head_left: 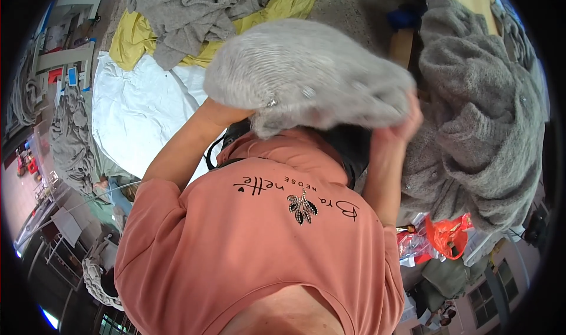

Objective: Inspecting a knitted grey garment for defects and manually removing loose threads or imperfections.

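Both hands are up under a pale grey knit (306, 75), holding it bunched just above the salmon shirt (259, 240). The right hand (404, 122) grips its right end, fingers curled tight into the wool; the left hand (227, 112) is buried under the left end, so I cannot tell how its fingers lie. The knit's long axis runs left to right between them. A darker grey pile (477, 128) lies just to the right, nearer the right hand. No container shows clearly; an orange bag (449, 235) sits lower right, contents unclear.
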Tool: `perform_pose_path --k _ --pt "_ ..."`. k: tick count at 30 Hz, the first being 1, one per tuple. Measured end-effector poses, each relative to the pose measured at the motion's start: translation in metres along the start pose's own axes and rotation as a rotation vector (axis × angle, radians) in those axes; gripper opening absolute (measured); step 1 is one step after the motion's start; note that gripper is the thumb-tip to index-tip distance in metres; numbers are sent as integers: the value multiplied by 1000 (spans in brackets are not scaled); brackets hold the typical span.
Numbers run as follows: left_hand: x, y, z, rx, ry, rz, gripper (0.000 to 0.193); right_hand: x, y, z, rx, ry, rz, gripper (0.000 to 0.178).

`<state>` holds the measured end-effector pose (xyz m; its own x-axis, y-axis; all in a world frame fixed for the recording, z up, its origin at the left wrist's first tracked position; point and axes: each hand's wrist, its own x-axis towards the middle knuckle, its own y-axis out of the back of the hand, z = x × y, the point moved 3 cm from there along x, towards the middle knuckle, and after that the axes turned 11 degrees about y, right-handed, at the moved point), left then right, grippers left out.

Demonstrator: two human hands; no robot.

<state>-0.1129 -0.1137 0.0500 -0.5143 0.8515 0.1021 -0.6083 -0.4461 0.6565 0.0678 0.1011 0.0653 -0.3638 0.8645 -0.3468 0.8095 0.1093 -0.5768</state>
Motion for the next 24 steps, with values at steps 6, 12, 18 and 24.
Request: perform_pose_path --k 6,12,18,24 --pt "27 15 -32 639 161 426 41 -15 73 -70 -244 549 -207 33" --pt "0 17 -86 831 388 429 43 -28 67 -53 1 224 417 42" --pt "-11 -4 -89 500 793 -91 46 -20 115 -32 140 91 96 36" --pt "16 -37 -9 90 44 106 42 -28 118 -36 117 125 -36 44"
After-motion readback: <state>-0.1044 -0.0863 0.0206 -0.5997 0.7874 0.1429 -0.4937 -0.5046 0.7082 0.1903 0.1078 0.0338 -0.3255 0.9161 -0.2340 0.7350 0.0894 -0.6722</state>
